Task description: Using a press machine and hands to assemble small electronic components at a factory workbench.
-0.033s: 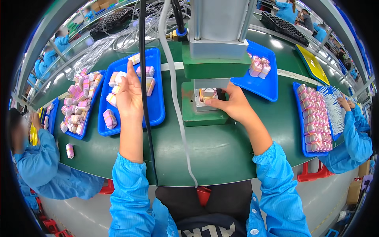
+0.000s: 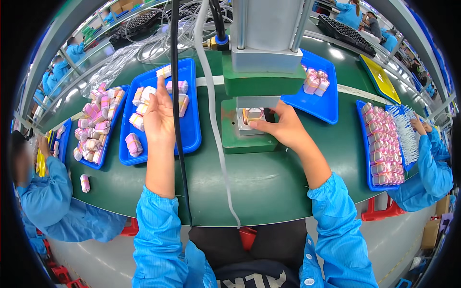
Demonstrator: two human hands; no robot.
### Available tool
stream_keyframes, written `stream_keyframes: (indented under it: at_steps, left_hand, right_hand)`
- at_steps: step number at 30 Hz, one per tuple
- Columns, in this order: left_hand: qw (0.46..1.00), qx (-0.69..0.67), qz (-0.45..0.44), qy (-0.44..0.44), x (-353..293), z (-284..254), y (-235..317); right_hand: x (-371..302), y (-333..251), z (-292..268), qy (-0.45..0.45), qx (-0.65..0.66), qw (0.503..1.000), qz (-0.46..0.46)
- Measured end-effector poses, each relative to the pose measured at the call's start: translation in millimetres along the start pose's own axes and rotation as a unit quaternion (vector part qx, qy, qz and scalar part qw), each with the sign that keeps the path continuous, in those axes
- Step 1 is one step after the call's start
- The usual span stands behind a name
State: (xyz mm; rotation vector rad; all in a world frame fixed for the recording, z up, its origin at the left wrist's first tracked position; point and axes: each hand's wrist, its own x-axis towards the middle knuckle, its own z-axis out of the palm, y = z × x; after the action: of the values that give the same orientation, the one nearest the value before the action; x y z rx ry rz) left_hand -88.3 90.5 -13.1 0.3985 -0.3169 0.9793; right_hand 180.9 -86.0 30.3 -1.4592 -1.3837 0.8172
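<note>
My left hand (image 2: 160, 117) hovers over a blue tray (image 2: 190, 139) holding several small pink-and-white wrapped blocks (image 2: 133, 144). Its fingers are apart and nothing is in it. At the green press, my right hand (image 2: 284, 126) reaches into the metal nest (image 2: 247, 131) on the lower green base (image 2: 249, 145). A small block (image 2: 254, 113) with a pale top and orange-brown sides sits in that nest. My right thumb rests against its near edge; the other fingers curl round the right side, their tips partly hidden. The upper green press block (image 2: 261, 85) stands above, apart from the nest.
Left stands a blue tray (image 2: 100, 165) heaped with wrapped blocks; one loose block (image 2: 85, 183) lies near it. Behind the press is another blue tray (image 2: 326, 113). Rows of blocks fill a right-hand tray (image 2: 369, 173). A black cable (image 2: 178, 144) and grey hose (image 2: 218, 144) hang in front. Co-workers sit both sides.
My left hand has shifted very slightly over the tray. My right hand and the block in the nest look the same.
</note>
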Motion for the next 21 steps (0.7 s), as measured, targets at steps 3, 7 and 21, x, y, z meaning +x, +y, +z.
stream_keyframes:
  at_steps: [3, 7, 21]
  left_hand:
    - [0.926, 0.19, 0.088, 0.314, 9, 10, -31]
    - [0.958, 0.031, 0.063, 0.278, -2, 15, -30]
    - [0.674, 0.729, -0.032, 0.116, -15, 51, -104]
  right_hand:
    - [-1, 9, 0, 0.01, 0.027, 0.999, -0.024]
    - [-1, 6, -1, 0.006, 0.024, 0.999, -0.022]
    - [-3, 2, -2, 0.009, -0.03, 0.999, -0.032]
